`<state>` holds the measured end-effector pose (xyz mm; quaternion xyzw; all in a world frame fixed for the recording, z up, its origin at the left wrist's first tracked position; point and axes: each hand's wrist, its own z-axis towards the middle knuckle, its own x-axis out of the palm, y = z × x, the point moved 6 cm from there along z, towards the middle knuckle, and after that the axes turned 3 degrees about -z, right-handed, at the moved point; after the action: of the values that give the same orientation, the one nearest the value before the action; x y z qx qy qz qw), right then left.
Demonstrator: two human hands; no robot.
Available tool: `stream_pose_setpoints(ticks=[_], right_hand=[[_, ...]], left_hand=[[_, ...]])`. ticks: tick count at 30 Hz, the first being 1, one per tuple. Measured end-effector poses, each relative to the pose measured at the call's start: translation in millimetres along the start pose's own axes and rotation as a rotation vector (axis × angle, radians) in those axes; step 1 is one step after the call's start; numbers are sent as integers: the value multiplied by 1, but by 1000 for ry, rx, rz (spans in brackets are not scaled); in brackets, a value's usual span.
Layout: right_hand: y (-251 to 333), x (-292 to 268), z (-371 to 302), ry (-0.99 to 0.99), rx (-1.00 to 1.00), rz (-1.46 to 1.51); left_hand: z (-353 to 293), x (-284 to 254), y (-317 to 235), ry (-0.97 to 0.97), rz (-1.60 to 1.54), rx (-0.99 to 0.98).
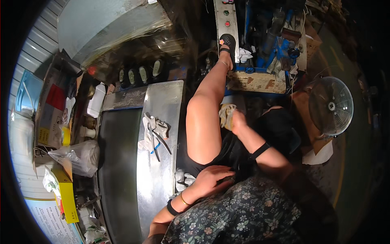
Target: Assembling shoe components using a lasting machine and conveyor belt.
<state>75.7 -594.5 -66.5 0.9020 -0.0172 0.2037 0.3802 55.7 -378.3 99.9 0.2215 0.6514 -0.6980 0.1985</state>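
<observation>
- right hand (239, 121), middle of the frame: fingertips hidden by the crumpled yellowish cloth (227, 116) it grips; glove or rag, cannot tell.
- left hand (212, 179), lower middle: some fingers lost in shadow.
- control panel (226, 28), top middle: cut off by the upper edge.
- poster (50, 219), lower left: fine print too small, outer side cut off.
- floral garment (239, 211), bottom: cut off by the lower edge.
- fan (331, 106), right: blades blurred.

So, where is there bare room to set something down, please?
The metal plate is bare above the pliers, and below them between the dark strip and gray cloth. The left side is crowded with a bottle, plastic bag and yellow box.
</observation>
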Motion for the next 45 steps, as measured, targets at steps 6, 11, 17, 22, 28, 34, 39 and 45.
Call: stream_pose_setpoints(ticks=[6, 11, 17, 22, 28, 34, 39, 45], right_hand=[[-29, -6, -90, 603, -39, -1666], [-51, -58, -129, 1210, -62, -1834], [-94, -60, -78, 1218, -89, -1966], [-114, -43, -85, 1191, -124, -1962], [-116, -50, -114, 1374, -105, -1918], [-105, -71, -131, 1424, -86, -1871], [-80, -93, -137, 1425, -71, -1828], [-95, -84, -70, 1317, -90, -1926]], left_hand=[[14, 3, 9, 31, -1, 80], [22, 13, 18, 195, -130, 36], [23, 14, 10, 182, -47, 72], [14, 1, 2, 48, 59, 101], [5, -8, -5, -44, -46, 99], [-8, -30, -10, -237, -134, 186], [-3, -30, 6, -259, -213, 60], [17, -4, 12, -40, -84, 23]])
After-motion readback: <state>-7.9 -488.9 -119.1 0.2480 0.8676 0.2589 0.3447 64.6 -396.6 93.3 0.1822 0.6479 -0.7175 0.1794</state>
